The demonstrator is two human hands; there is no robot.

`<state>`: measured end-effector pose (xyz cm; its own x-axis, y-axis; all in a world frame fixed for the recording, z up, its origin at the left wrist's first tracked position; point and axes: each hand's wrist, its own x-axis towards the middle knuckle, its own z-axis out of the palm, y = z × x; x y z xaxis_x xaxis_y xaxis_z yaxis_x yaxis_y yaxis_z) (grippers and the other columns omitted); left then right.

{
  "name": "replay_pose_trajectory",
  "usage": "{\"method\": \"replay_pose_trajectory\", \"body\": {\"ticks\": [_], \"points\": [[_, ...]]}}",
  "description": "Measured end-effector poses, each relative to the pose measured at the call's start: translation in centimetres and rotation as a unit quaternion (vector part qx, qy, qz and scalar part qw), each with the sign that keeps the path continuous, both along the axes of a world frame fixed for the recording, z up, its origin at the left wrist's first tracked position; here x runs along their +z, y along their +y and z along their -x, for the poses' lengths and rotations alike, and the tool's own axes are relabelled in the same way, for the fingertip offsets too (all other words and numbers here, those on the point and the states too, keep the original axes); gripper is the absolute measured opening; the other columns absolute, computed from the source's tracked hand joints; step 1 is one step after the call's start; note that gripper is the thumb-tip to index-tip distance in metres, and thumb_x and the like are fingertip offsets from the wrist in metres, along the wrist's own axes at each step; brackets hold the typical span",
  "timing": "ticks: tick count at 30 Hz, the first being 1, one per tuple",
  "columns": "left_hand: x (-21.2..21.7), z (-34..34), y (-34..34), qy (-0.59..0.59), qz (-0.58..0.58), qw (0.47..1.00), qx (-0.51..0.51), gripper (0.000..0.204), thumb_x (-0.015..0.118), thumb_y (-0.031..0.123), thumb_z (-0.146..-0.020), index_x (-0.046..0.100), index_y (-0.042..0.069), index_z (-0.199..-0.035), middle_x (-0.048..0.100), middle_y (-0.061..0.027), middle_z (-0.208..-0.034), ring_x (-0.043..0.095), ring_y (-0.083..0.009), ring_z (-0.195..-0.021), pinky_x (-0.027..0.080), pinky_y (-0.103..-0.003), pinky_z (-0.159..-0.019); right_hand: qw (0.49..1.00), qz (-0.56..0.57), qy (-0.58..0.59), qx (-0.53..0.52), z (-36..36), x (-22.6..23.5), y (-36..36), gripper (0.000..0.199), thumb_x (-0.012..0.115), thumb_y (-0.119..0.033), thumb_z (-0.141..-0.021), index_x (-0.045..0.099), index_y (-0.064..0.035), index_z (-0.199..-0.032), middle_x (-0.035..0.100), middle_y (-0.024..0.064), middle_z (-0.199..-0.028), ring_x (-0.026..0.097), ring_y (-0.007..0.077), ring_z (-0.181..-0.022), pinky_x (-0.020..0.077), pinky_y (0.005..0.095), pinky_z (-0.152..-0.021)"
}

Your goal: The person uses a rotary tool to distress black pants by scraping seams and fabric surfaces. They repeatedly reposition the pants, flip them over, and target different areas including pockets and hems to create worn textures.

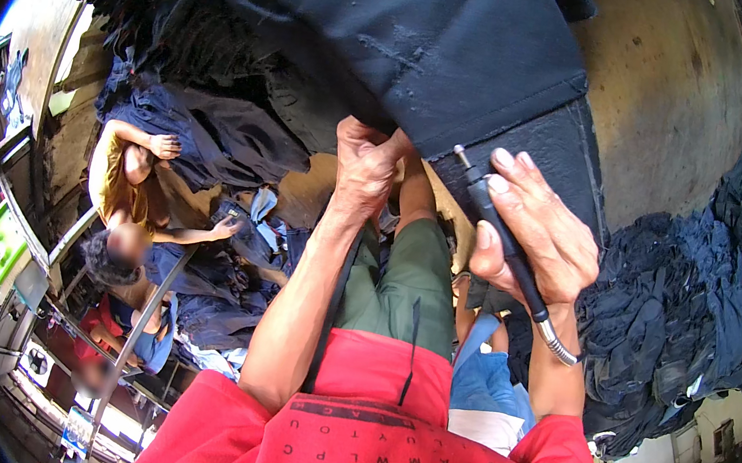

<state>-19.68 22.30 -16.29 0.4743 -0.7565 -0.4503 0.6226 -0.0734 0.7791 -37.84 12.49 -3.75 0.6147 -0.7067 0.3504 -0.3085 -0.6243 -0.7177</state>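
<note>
A dark blue-black denim garment (433, 43) lies spread in front of me, with scuffed patches on its surface. My left hand (366, 167) is closed on its near edge, the fingertips partly hidden under the cloth. In my right hand (550, 236) is a slim black rotary tool handpiece (508, 240), lying between thumb and fingers. Its thin metal tip (462, 154) points up and left, over or close to the garment's lower edge; I cannot tell if it touches. A ribbed metal flexible shaft (557, 343) leaves the handpiece's lower end beside my wrist.
Piles of dark garments lie at the right (671, 299) and upper left (199, 40). A worn wooden board (670, 93) stretches beyond the garment. At left, a person in a yellow shirt (121, 175) sits among denim, near metal rails (158, 297). Another person in blue shorts (488, 378) is behind me.
</note>
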Motion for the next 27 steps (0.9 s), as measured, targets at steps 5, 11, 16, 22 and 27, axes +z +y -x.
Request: {"method": "replay_pose_trajectory", "body": {"ticks": [5, 11, 16, 22, 27], "points": [[-0.3, 0.0, 0.1, 0.010, 0.000, 1.000, -0.011, 0.016, 0.079, -0.002, -0.096, 0.080, 0.002, -0.111, 0.080, -0.0003, -0.103, 0.071, -0.0089, -0.087, 0.054, -0.026, -0.079, 1.000, 0.004, 0.001, -0.013, 0.2, -0.1, -0.1, 0.029, 0.078, -0.004, -0.085, 0.082, 0.0040, -0.113, 0.082, 0.0216, -0.106, 0.082, 0.0376, -0.107, 0.0660, 0.0499, -0.101], [0.2, 0.1, 0.0, 0.013, 0.000, 1.000, -0.004, 0.018, 0.077, -0.006, -0.094, 0.080, 0.002, -0.110, 0.080, -0.0011, -0.104, 0.072, -0.0104, -0.088, 0.054, -0.027, -0.079, 0.999, 0.001, 0.001, -0.041, 0.2, -0.3, 0.1, 0.030, 0.077, -0.005, -0.085, 0.081, 0.0040, -0.114, 0.081, 0.0237, -0.107, 0.082, 0.0388, -0.106, 0.0658, 0.0499, -0.101], [-0.3, 0.3, 0.3, 0.020, -0.006, 1.000, 0.002, 0.019, 0.075, -0.009, -0.094, 0.080, 0.002, -0.109, 0.081, -0.0027, -0.105, 0.073, -0.0121, -0.088, 0.055, -0.028, -0.079, 0.999, 0.001, 0.006, -0.045, 0.6, -0.5, 0.1, 0.030, 0.076, -0.004, -0.086, 0.081, 0.0047, -0.114, 0.081, 0.0249, -0.108, 0.082, 0.0395, -0.106, 0.0656, 0.0500, -0.101], [-2.0, -0.8, 0.8, 0.043, 0.017, 0.997, -0.060, 0.028, 0.073, -0.007, -0.097, 0.078, 0.002, -0.123, 0.079, -0.0100, -0.128, 0.074, -0.0216, -0.116, 0.056, -0.039, -0.106, 0.991, -0.063, -0.037, -0.113, 1.3, 0.2, -0.6, 0.034, 0.076, -0.007, -0.086, 0.078, 0.0113, -0.115, 0.081, 0.0294, -0.107, 0.081, 0.0412, -0.106, 0.0641, 0.0520, -0.102], [-3.4, 0.2, -2.0, 0.042, 0.020, 0.999, 0.005, 0.026, 0.070, 0.001, -0.099, 0.076, 0.000, -0.125, 0.077, -0.0071, -0.123, 0.074, -0.0196, -0.108, 0.057, -0.033, -0.095, 0.992, -0.041, -0.002, -0.118, 2.1, 0.9, -2.8, 0.033, 0.073, -0.005, -0.087, 0.077, 0.0116, -0.115, 0.080, 0.0299, -0.111, 0.080, 0.0417, -0.109, 0.0624, 0.0502, -0.105]]}}
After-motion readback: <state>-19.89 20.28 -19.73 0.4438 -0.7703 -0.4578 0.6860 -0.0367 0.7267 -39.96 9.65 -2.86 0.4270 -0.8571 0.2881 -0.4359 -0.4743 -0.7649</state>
